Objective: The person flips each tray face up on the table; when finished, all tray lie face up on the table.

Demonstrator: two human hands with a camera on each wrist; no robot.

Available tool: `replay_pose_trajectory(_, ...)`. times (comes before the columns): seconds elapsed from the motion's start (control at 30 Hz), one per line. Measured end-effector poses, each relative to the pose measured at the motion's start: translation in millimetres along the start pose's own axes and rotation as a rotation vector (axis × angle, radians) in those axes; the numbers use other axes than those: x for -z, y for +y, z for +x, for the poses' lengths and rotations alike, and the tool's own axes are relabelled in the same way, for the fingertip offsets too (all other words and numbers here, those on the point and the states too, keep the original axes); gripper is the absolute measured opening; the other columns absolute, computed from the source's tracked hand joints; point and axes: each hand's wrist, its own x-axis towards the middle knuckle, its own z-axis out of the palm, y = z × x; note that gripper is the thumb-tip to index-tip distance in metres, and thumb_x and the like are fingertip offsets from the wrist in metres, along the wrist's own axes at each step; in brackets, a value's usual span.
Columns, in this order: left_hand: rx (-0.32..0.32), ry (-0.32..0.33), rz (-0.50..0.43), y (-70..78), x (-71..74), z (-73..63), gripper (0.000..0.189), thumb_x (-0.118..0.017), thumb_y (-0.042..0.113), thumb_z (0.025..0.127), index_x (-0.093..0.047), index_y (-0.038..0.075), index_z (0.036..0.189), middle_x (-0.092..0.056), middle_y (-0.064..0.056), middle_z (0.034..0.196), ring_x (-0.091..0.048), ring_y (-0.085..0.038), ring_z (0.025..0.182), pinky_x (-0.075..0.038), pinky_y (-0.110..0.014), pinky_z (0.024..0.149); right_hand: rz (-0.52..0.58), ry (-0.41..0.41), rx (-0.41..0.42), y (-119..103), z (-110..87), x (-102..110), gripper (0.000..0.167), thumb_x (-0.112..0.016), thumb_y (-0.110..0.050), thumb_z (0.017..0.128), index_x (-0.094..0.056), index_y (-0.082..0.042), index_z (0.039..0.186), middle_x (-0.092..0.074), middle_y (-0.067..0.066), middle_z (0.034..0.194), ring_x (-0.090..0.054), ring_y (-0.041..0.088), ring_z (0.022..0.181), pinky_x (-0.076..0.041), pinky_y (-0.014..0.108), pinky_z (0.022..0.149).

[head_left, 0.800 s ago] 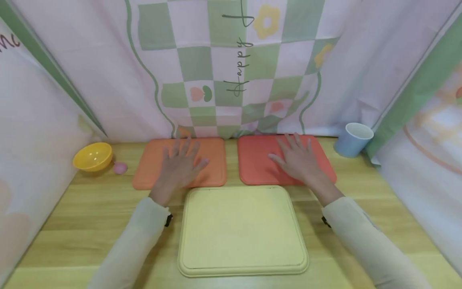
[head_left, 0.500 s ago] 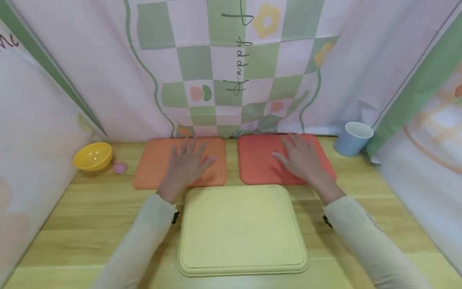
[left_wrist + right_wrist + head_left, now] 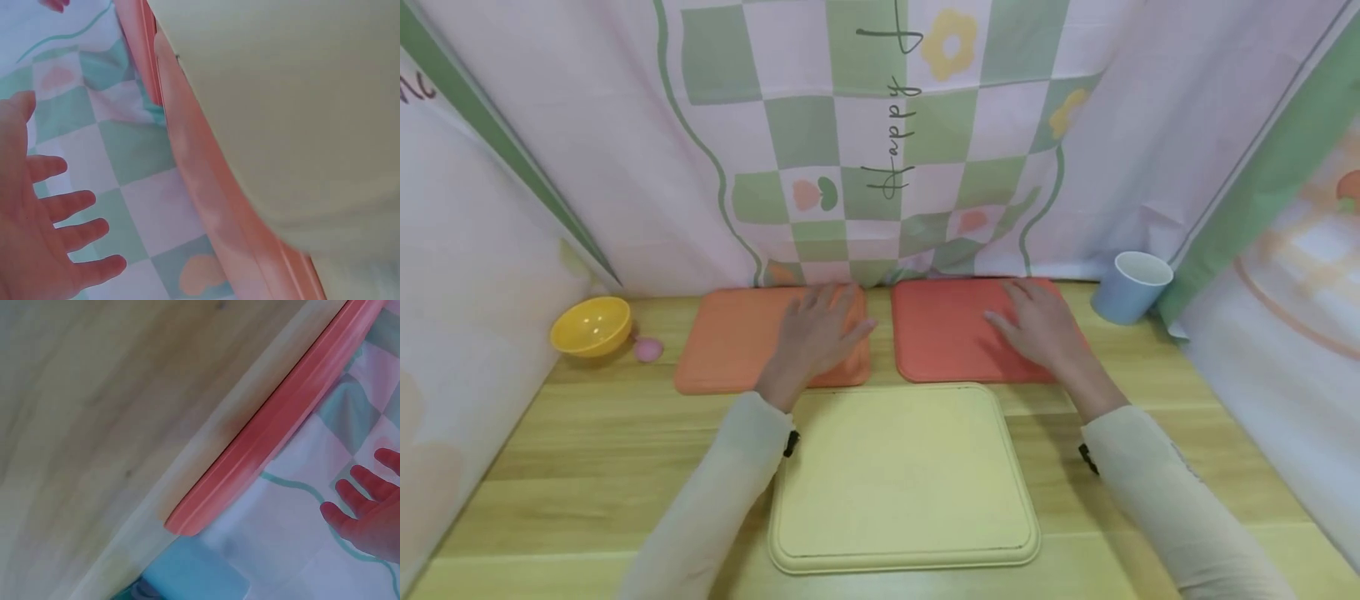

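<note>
My left hand hovers over the right part of an orange rectangular board, its fingers spread. In the left wrist view that hand shows its fingers apart, with nothing held. My right hand is above the right half of a red board, palm down and thumb pointing left. The right wrist view shows the fingers of this hand extended and holding nothing. Nearer to me lies a larger pale yellow board, partly overlapped by the left sleeve.
A yellow bowl stands at the far left with a small pink object beside it. At the back right is a light blue cup. A patterned cloth hangs behind the wooden table.
My left hand has shifted right across the orange board. The right hand has moved slightly right over the red board. The boards, bowl and cup stay put.
</note>
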Motion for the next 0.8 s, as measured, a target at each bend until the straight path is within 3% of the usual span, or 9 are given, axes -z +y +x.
replay_pose_trajectory(0.17,0.002,-0.021,-0.044,4.6,-4.4,7.0,0.077,-0.038,0.066,0.102,-0.028,0.018,0.162,-0.031,-0.011,0.162,-0.028,-0.034,0.148,-0.031,-0.062,0.112,0.04,-0.021,-0.043,8,-0.9,2,0.067,-0.057,-0.04,0.103,-0.041,0.007,0.15,-0.041,0.031,0.149,-0.036,0.05,0.137,-0.034,0.069,0.105)
replay_pose_trajectory(0.4,0.032,-0.026,-0.151,10.1,-8.0,13.7,0.075,-0.051,0.058,0.101,-0.03,0.018,0.161,-0.036,-0.01,0.16,-0.039,-0.034,0.142,-0.047,-0.059,0.1,0.124,-0.033,-0.079,21,1.7,7,0.063,-0.063,-0.033,0.101,-0.044,0.004,0.148,-0.044,0.03,0.147,-0.038,0.052,0.134,-0.034,0.068,0.105)
replay_pose_trajectory(0.63,0.068,-0.024,-0.29,19.8,-14.3,21.3,0.075,-0.062,0.055,0.097,-0.037,0.021,0.158,-0.044,-0.008,0.154,-0.044,-0.032,0.137,-0.046,-0.058,0.1,0.187,-0.054,-0.125,35,-2.1,11,0.066,-0.067,-0.033,0.098,-0.043,0.003,0.149,-0.046,0.03,0.146,-0.041,0.051,0.132,-0.036,0.067,0.105)
replay_pose_trajectory(0.8,0.087,0.015,-0.382,28.3,-21.2,28.8,0.069,-0.071,0.046,0.094,-0.048,0.017,0.151,-0.055,-0.008,0.144,-0.052,-0.031,0.129,-0.048,-0.054,0.098,0.253,-0.094,-0.173,44,-6.2,15,0.07,-0.067,-0.033,0.099,-0.039,0.003,0.151,-0.043,0.033,0.147,-0.042,0.053,0.131,-0.037,0.067,0.103)
